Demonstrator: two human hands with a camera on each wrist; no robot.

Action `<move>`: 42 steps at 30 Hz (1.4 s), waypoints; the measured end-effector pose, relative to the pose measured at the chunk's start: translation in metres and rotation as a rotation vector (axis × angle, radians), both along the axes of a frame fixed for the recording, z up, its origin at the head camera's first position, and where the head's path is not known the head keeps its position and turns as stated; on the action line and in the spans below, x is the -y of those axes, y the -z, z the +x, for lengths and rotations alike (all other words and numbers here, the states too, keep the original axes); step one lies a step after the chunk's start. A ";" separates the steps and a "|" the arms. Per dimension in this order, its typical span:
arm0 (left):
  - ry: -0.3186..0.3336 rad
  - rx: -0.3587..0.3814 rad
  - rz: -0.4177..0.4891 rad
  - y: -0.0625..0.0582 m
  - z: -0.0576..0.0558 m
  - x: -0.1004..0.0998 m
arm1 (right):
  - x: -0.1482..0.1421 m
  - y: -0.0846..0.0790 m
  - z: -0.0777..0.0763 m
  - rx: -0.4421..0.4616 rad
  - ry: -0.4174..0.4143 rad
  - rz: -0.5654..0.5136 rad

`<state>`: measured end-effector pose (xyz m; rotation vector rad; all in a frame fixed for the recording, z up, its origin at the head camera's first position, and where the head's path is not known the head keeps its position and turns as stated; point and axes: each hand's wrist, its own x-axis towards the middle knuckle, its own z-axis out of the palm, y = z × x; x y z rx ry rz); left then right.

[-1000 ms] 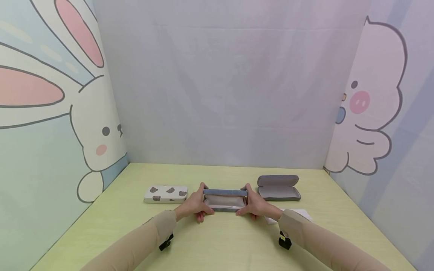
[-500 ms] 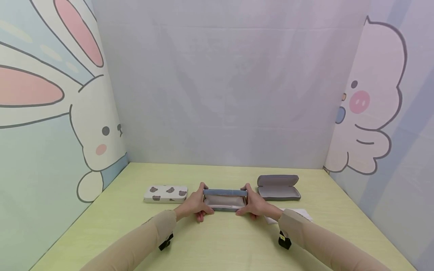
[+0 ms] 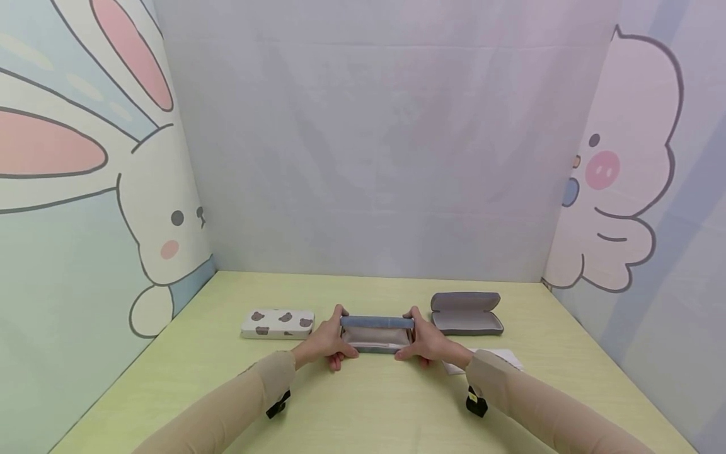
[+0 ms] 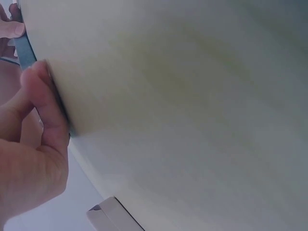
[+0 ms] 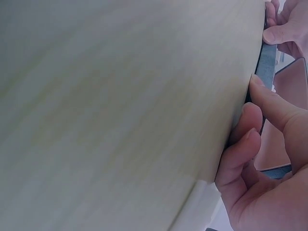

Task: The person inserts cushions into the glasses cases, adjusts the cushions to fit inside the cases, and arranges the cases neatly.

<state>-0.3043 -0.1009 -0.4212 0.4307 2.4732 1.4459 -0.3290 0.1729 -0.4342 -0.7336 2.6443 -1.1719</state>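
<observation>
Between the two hands a blue-grey glasses case (image 3: 377,322) stands partly open on the table, its pale lining facing the front. A thin whitish strip shows inside its base. My left hand (image 3: 324,340) grips the left end, thumb at the front edge and index finger at the raised lid. At the opposite end my right hand (image 3: 429,340) holds it the same way. In the left wrist view, the case's dark edge (image 4: 25,50) runs between both hands. The right wrist view shows the pinkish lining (image 5: 288,89) behind my right fingers.
To the left lies a closed white case with bear prints (image 3: 278,325). An open dark grey glasses case (image 3: 466,314) stands at the back right. A white folded cloth or paper (image 3: 505,357) lies partly beneath the right forearm. Printed walls surround the pale yellow table (image 3: 374,416).
</observation>
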 end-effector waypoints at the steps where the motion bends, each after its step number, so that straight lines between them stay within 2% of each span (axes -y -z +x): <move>1: 0.001 -0.001 -0.001 0.000 0.000 0.000 | 0.000 0.000 0.000 0.000 -0.003 -0.002; 22: 0.008 0.004 0.000 0.000 -0.002 0.000 | 0.000 -0.001 0.001 0.005 -0.015 -0.018; 42: 0.007 -0.002 -0.004 -0.002 0.001 0.001 | 0.002 -0.002 0.002 -0.004 0.010 0.000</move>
